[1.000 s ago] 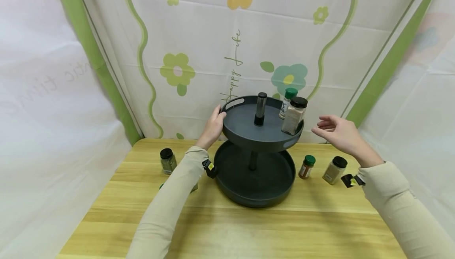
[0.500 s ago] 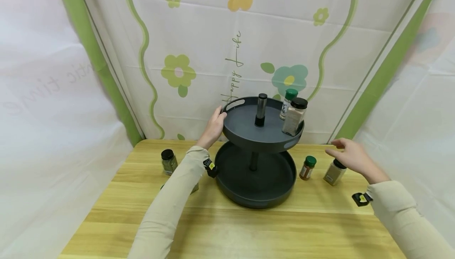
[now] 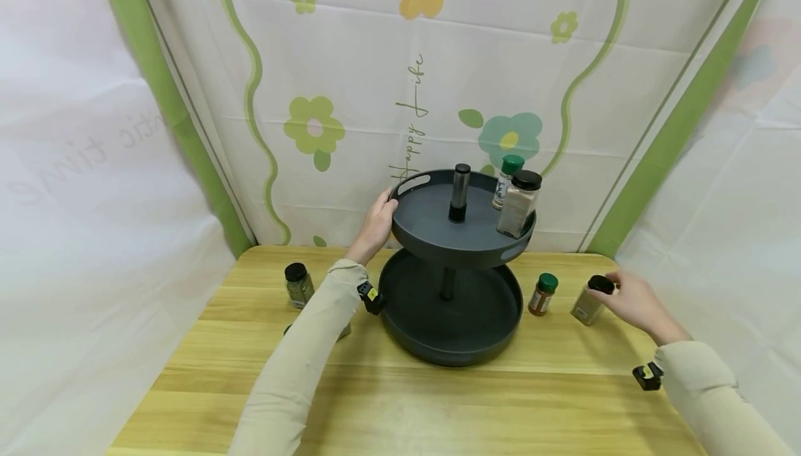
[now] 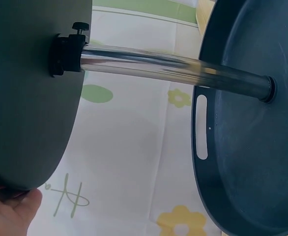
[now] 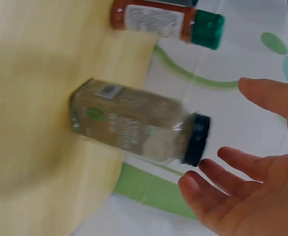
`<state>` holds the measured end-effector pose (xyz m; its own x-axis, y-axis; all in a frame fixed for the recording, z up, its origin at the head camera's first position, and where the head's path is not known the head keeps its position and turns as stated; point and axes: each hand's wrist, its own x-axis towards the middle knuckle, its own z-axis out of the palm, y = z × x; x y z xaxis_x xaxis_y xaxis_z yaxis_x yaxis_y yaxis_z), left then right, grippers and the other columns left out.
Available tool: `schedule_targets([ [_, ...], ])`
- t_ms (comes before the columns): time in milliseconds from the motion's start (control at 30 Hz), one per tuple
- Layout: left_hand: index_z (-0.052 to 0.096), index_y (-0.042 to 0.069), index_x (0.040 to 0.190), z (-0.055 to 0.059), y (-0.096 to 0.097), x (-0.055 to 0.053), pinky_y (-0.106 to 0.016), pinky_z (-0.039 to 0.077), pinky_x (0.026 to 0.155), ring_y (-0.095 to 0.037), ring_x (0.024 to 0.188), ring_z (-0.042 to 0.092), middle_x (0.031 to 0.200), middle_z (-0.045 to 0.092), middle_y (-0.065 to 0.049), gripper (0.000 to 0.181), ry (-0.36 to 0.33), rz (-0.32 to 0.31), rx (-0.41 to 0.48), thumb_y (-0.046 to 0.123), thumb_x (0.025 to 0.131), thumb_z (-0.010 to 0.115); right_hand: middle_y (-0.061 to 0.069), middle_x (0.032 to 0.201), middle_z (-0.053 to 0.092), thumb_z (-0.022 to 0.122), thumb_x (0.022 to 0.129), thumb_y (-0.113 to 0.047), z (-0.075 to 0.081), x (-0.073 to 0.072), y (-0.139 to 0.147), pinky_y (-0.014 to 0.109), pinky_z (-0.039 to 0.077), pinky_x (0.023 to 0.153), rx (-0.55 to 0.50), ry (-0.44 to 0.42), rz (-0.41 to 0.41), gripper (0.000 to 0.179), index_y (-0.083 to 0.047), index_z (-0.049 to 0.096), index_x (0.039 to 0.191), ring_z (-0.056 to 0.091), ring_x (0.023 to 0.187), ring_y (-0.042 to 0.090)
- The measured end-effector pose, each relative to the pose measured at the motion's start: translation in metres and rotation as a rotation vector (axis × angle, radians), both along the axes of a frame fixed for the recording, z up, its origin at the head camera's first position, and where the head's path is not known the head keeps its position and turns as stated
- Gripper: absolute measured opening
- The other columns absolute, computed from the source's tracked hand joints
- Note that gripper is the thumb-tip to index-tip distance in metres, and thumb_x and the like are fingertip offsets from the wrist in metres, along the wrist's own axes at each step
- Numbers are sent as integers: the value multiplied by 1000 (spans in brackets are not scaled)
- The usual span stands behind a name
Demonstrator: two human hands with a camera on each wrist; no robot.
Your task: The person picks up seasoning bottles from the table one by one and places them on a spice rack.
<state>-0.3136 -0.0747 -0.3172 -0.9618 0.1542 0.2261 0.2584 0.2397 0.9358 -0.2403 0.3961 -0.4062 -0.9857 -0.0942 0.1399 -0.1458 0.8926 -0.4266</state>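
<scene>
My left hand (image 3: 374,228) grips the left rim of the upper tier of a dark two-tier round tray (image 3: 432,233). In the left wrist view, the thumb and fingers (image 4: 28,204) lie at the tier's edge. At the right, my right hand (image 3: 637,303) is at the black cap of a square spice jar (image 3: 587,307) of tan powder, standing on the table. The right wrist view shows its thumb and fingers (image 5: 208,196) spread beside the cap, not closed round it. A jar of pale powder (image 3: 516,209) and a green-capped shaker (image 3: 503,188) stand on the upper tier.
Left of the jar by my right hand stands a green-capped bottle of red spice (image 3: 541,295). A jar of green herbs (image 3: 299,286) stands at the left of the wooden table (image 3: 400,407); my left sleeve partly hides other containers. A printed curtain (image 3: 363,60) hangs behind.
My right hand has come down and outward from beside the upper tier to the tan-powder jar's cap. The left hand stays at the tray's rim.
</scene>
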Motion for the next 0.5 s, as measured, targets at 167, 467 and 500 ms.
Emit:
schedule_targets([
  [167, 23, 10, 151, -5, 0, -4, -36, 19, 112, -21, 141, 18, 154, 22, -8, 53, 23, 14, 31, 28, 102, 30, 45, 122, 39, 58, 93, -40, -5, 2, 1, 61, 43, 78, -14, -12, -29, 77, 25, 35, 128, 43, 106, 57],
  [467, 25, 6, 150, -7, 4, 2, -34, 23, 111, -23, 139, 24, 152, 26, -12, 52, 63, 24, 58, 23, 101, 31, 47, 124, 35, 57, 93, -40, -23, -1, 9, 61, 44, 82, -63, -34, -73, 80, 27, 31, 129, 42, 108, 58],
  [500, 25, 6, 150, -8, 4, 2, -34, 23, 111, -23, 139, 24, 152, 26, -13, 52, 67, 28, 56, 24, 101, 31, 47, 123, 36, 57, 93, -41, -25, -2, 10, 61, 44, 82, -72, -30, -81, 80, 26, 31, 129, 43, 108, 58],
])
